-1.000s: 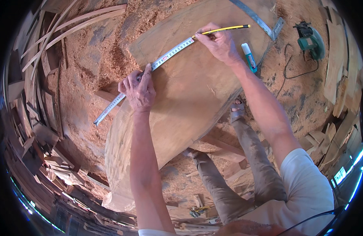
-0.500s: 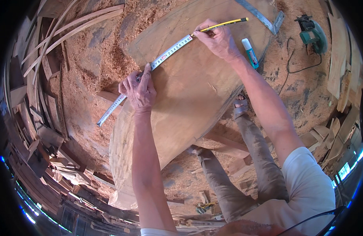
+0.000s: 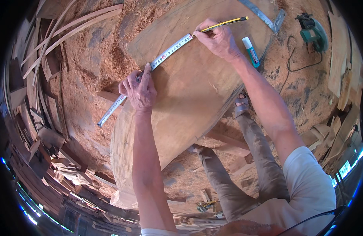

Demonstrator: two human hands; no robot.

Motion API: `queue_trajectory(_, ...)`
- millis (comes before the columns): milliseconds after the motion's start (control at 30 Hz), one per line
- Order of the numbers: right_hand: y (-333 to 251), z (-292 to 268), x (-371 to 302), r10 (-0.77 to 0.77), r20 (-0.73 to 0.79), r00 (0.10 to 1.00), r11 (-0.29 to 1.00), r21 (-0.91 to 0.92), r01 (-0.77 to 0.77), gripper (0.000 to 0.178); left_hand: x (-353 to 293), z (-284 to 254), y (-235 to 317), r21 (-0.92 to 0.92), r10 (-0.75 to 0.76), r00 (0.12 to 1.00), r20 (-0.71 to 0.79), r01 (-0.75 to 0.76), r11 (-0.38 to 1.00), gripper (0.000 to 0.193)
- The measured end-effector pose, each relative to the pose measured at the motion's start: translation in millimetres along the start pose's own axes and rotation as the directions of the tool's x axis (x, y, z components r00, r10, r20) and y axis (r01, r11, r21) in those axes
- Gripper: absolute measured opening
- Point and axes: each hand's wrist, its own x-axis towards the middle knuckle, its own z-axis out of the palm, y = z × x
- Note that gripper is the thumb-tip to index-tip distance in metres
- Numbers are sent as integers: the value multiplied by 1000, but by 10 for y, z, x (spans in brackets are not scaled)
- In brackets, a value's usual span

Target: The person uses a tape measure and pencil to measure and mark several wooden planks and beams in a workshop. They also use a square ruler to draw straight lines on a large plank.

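Note:
A steel tape measure [image 3: 171, 49] runs slantwise over a broad wooden slab [image 3: 189, 94], its free tail hanging past the slab's left edge. My left hand [image 3: 139, 89] is closed on the tape near that edge, thumb or finger pressed along it. Between the fingers of my right hand [image 3: 220, 41] is a yellow-and-black pencil [image 3: 225, 24]. Its point meets the slab at the far end of the tape. Right of that hand lies a white-capped teal marker-like tube [image 3: 250, 52] on the slab. A metal try square [image 3: 264, 17] rests at the slab's far right corner.
A green corded circular saw [image 3: 313, 34] sits on the sawdust-covered floor at the right. Long thin wood strips [image 3: 75, 29] lie at the far left. Stacked boards [image 3: 339, 59] line the right side. My sandalled foot [image 3: 241, 103] stands beside the slab's near edge.

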Motion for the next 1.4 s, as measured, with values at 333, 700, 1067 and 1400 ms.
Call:
queue_trajectory(333,-30,-1,12,4,-26,1000,999,52,-3,10,-36,23,-27,30,-94,996,3,94,995,33)
queue_trajectory(700,-52,41,16,-32,-42,999,999,-6,32,12,-14,-4,3,32,-122,992,14,122,992,36)
queue_trajectory(1067,-38,35,22,-46,-42,998,999,1,46,11,2,12,-10,51,-126,992,28,125,991,36)
queue_trajectory(1400,-41,-42,-41,24,-12,1000,986,167,-22,9,-35,52,-23,38,-130,991,35,129,991,36)
